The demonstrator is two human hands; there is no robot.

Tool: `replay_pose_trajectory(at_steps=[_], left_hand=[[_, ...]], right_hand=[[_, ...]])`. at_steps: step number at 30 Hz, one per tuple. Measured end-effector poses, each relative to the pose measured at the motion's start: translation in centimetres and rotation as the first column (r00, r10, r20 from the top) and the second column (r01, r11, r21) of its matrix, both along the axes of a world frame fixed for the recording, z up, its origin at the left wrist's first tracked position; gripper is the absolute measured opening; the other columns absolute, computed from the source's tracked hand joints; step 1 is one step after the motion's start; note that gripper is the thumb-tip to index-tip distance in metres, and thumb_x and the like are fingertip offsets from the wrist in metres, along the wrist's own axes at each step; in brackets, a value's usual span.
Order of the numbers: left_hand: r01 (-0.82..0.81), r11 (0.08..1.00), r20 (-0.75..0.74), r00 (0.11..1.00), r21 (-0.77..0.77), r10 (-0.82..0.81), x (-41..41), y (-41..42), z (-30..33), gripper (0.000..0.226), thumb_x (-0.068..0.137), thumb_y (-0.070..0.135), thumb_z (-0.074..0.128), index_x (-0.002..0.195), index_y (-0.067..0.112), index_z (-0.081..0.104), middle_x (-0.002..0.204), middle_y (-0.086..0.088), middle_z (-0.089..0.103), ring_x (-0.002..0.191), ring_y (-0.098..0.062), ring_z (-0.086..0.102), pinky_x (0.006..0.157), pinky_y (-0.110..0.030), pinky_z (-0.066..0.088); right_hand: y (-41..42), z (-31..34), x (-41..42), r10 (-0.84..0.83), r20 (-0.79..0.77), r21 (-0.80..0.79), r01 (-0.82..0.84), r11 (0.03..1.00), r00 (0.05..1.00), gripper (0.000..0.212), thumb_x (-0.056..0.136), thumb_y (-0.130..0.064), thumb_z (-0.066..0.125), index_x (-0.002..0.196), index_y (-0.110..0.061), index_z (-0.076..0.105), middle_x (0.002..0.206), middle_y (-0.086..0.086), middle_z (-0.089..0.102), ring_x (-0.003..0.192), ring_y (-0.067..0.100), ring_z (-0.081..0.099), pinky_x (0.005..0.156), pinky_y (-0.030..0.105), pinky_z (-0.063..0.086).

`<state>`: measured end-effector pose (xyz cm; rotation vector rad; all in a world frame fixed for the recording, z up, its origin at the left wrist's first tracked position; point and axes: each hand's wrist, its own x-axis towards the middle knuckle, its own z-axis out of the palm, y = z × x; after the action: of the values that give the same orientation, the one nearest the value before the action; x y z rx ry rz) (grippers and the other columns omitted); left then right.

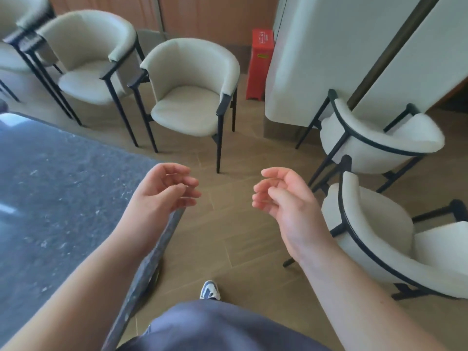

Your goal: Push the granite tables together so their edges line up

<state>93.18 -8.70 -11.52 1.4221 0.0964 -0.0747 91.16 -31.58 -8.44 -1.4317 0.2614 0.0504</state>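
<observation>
A dark grey speckled granite table (58,188) fills the left side of the view, its right edge running diagonally toward the bottom. My left hand (164,191) hovers above the table's near corner, fingers loosely curled, holding nothing. My right hand (281,196) hangs in the air over the floor to the right of the table, fingers loosely curled and empty. Neither hand touches the table. Only one granite table is in view.
Cream armchairs with black legs stand around: several at the back left and centre (192,97), two at the right (379,138) (395,239). A red box (262,62) stands by a white pillar (329,54). My shoe (210,291) rests on the tan tiled floor.
</observation>
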Motion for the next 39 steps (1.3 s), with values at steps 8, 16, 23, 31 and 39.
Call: replay_pose_trajectory(at_steps=[8,16,23,31,39], left_hand=[[-0.112,0.993,-0.048,0.992,0.034,0.113,8.5,2.2,-0.9,0.028,0.093,-0.007,0.049,0.108,0.012,0.062,0.091,-0.002,0.073,0.085,-0.025,0.072,0.077,-0.032,0.060],[-0.197,0.978,-0.074,0.976,0.071,0.203,18.8,-1.4,-2.1,0.033,0.096,-0.013,0.043,0.112,0.010,0.062,0.094,-0.004,0.072,0.087,-0.025,0.072,0.077,-0.033,0.060],[-0.388,0.921,-0.063,0.919,0.015,0.389,30.8,-7.2,-1.3,0.028,0.088,-0.001,0.052,0.111,0.011,0.063,0.092,-0.003,0.073,0.085,-0.025,0.071,0.076,-0.033,0.059],[-0.583,0.812,-0.077,0.809,0.021,0.582,38.1,-8.9,-1.3,0.030,0.082,0.006,0.053,0.109,0.013,0.064,0.094,-0.006,0.073,0.086,-0.027,0.072,0.074,-0.031,0.058],[-0.772,0.635,-0.072,0.632,0.033,0.772,40.4,-3.9,-2.4,0.030,0.084,0.007,0.051,0.112,0.011,0.062,0.093,-0.002,0.074,0.085,-0.025,0.072,0.074,-0.031,0.060]], right_hand=[[1.2,-0.3,10.9,0.067,-0.058,-0.047,-0.070,0.996,0.996,0.031,0.096,0.009,0.039,0.111,-0.006,0.062,0.084,0.004,0.069,0.078,0.020,0.066,0.082,0.045,0.059],[-2.3,-2.1,24.1,0.173,-0.038,0.007,-0.173,0.985,0.984,0.031,0.095,0.010,0.038,0.112,-0.003,0.061,0.084,0.005,0.067,0.077,0.019,0.064,0.080,0.042,0.057],[-6.6,-2.4,38.5,0.394,-0.033,-0.038,-0.395,0.918,0.918,0.034,0.093,0.012,0.037,0.108,-0.006,0.061,0.085,0.007,0.066,0.076,0.019,0.064,0.078,0.039,0.057],[-6.4,-2.4,52.0,0.602,-0.046,-0.039,-0.603,0.797,0.797,0.031,0.094,0.010,0.039,0.109,-0.005,0.061,0.083,0.004,0.067,0.077,0.017,0.065,0.076,0.035,0.058],[1.9,-4.1,59.0,0.796,-0.091,-0.022,-0.801,0.599,0.598,0.034,0.079,-0.008,0.044,0.108,-0.011,0.061,0.083,0.001,0.068,0.079,0.018,0.065,0.075,0.030,0.056]])
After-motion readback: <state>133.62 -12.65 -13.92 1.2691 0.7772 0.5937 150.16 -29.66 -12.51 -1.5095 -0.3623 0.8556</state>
